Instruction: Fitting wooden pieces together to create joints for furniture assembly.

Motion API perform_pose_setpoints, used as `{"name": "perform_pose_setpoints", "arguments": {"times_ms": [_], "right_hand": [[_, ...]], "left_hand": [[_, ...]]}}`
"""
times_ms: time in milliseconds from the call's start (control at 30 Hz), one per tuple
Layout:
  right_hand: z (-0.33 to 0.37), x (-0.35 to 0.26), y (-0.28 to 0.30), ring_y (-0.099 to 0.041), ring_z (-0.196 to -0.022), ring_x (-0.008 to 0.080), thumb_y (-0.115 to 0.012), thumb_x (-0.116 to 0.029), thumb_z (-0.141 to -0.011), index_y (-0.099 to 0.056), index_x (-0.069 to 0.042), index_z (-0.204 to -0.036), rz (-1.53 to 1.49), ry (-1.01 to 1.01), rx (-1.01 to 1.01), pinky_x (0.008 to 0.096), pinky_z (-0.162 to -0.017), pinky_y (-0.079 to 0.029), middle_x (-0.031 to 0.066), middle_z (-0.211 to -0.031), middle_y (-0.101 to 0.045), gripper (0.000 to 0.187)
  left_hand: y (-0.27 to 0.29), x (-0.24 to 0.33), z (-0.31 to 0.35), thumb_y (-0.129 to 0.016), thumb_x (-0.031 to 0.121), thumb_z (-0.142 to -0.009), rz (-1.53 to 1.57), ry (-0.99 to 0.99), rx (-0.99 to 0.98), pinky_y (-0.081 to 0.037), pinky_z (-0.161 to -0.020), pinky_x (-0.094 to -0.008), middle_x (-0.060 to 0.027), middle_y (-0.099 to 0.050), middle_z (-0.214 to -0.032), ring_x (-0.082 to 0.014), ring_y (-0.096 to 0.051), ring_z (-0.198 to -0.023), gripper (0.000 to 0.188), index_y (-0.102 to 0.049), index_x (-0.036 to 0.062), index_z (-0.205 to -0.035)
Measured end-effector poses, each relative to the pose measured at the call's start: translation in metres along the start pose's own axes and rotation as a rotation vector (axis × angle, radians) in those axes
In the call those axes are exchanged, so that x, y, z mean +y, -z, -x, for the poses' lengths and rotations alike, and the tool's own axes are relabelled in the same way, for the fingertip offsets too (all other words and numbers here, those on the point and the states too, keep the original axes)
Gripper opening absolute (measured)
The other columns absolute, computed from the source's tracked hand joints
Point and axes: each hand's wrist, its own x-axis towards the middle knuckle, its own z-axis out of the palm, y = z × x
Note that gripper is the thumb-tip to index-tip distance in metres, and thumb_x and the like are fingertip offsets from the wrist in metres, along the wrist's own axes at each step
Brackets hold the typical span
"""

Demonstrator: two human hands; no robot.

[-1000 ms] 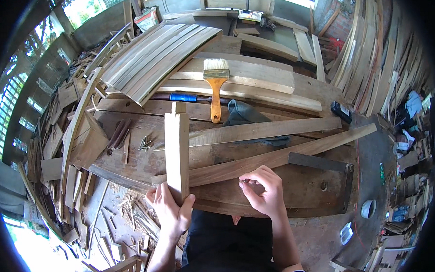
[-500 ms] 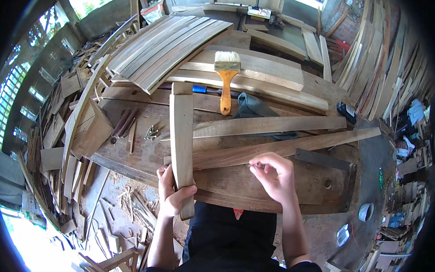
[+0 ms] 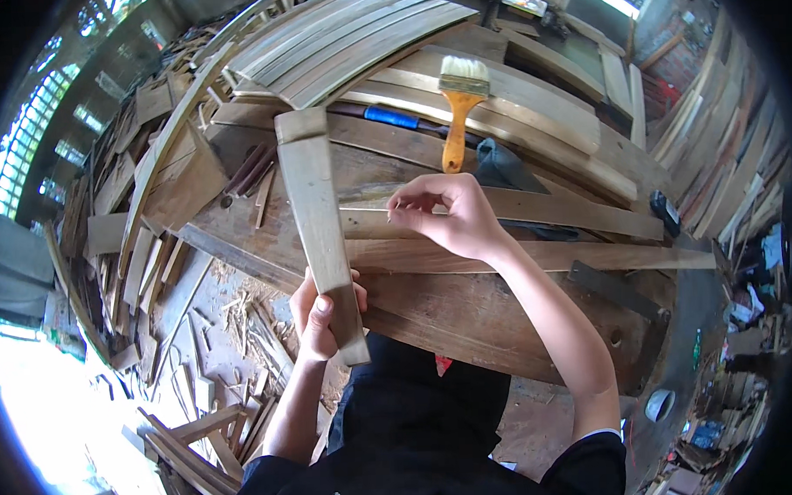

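My left hand (image 3: pixel 315 316) is wrapped round the lower end of a pale wooden block (image 3: pixel 316 211), long and squared, which stands tilted with its top leaning left. Thumb and fingertips of my right hand (image 3: pixel 444 213) are pinched together just to the right of the block, apart from it. Between them is something tiny and dark, too small to make out. Two long wooden strips, an upper one (image 3: pixel 578 211) and a lower one (image 3: pixel 545 255), lie on the workbench (image 3: pixel 477 319) below and behind my right hand.
Farther back lie a paintbrush (image 3: pixel 461 110) with an orange handle, a blue-handled tool (image 3: pixel 391 118) and dark cloth (image 3: pixel 502 170). A slatted wooden panel (image 3: pixel 354 39) rests at the far left. A dark metal square (image 3: pixel 620 292) lies at the right; offcuts (image 3: pixel 250 327) litter the floor.
My right hand has moved left and away from me, nearer the block. The block has tilted left at its top. The whole view has shifted, and the small nails on the bench no longer show.
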Motion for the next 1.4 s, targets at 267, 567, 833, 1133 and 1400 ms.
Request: {"name": "perform_pose_setpoints", "arguments": {"times_ms": [267, 567, 833, 1133, 1400], "right_hand": [[-0.016, 0.005, -0.033, -0.069, -0.077, 0.0114, -0.077, -0.004, -0.083, -0.075, -0.004, -0.093, 0.064, 0.115, -0.278, 0.0271, -0.066, -0.051, 0.005, -0.085, -0.074, 0.01], [-0.012, 0.02, -0.048, -0.067, -0.083, 0.0293, -0.071, -0.011, -0.087, -0.073, -0.001, -0.091, 0.296, 0.315, -0.201, 0.0373, -0.077, -0.054, 0.0116, -0.086, -0.07, 0.011], [-0.009, 0.024, -0.051, -0.067, -0.081, 0.0278, -0.072, -0.014, -0.085, -0.071, -0.004, -0.081, 0.42, 0.396, -0.157, 0.0392, -0.077, -0.054, 0.0089, -0.081, -0.068, 0.011], [-0.007, 0.027, -0.054, -0.067, -0.077, 0.0251, -0.069, -0.023, -0.088, -0.07, -0.007, -0.078, 0.624, 0.431, -0.154, 0.0398, -0.068, -0.056, 0.0064, -0.076, -0.065, 0.019], [-0.005, 0.034, -0.055, -0.066, -0.076, 0.0241, -0.068, -0.024, -0.089, -0.071, -0.008, -0.078, 0.618, 0.534, -0.058, 0.0393, -0.069, -0.056, 0.0062, -0.074, -0.065, 0.02]], "left_hand": [[0.01, -0.007, 0.01, -0.07, 0.051, -0.08, 0.102, -0.06, 0.116, -0.047, -0.054, -0.0349, -0.02, -0.055, -0.097, -0.027, -0.063, -0.065, 0.074, -0.05, -0.0115, -0.114], [0.015, 0.03, 0.008, -0.071, 0.042, -0.081, 0.043, 0.112, 0.046, -0.051, -0.06, -0.0301, -0.0155, -0.066, -0.077, -0.0216, -0.065, -0.066, 0.065, -0.056, -0.0123, -0.113], [0.02, 0.093, 0.028, -0.075, 0.028, -0.08, -0.82, 0.277, 0.16, -0.04, -0.055, -0.0274, -0.0028, -0.06, -0.066, -0.0104, -0.052, -0.058, 0.035, -0.064, -0.0041, -0.09], [0.009, 0.095, 0.043, -0.075, 0.03, -0.079, -0.989, 0.238, 0.149, -0.042, -0.054, -0.0326, -0.0122, -0.061, -0.065, -0.0188, -0.056, -0.056, 0.037, -0.065, -0.0042, -0.087], [0.01, 0.094, 0.042, -0.075, 0.029, -0.082, -1.081, 0.198, 0.099, -0.043, -0.054, -0.0305, -0.011, -0.062, -0.065, -0.0162, -0.058, -0.057, 0.035, -0.064, -0.0038, -0.085]]}}
